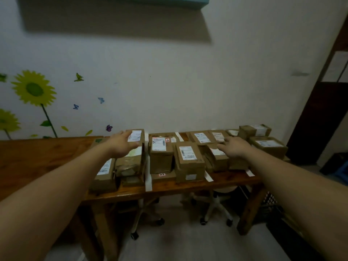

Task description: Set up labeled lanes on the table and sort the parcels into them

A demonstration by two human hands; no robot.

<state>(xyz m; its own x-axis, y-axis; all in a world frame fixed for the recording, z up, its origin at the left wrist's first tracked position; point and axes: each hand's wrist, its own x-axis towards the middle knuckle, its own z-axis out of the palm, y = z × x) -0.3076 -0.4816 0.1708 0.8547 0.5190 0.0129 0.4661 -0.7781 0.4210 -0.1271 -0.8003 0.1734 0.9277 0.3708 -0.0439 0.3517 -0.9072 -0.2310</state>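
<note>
While our left hand (pixel 122 146) and right hand (pixel 235 147), both spread, are reaching onto parcels (pixel 216 152), we are risking toppling the left stack (pixel 131 162) across the tape strip (pixel 148 179).

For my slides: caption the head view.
Sorting in progress: left hand and right hand reach toward cardboard parcels grouped between white tape strips on a wooden table.

We hold both forearms stretched forward. Our bare left hand (pixel 122 146) lies palm down, fingers extended; our bare right hand (pixel 235 147) likewise, fingers pointing leftward.
</note>
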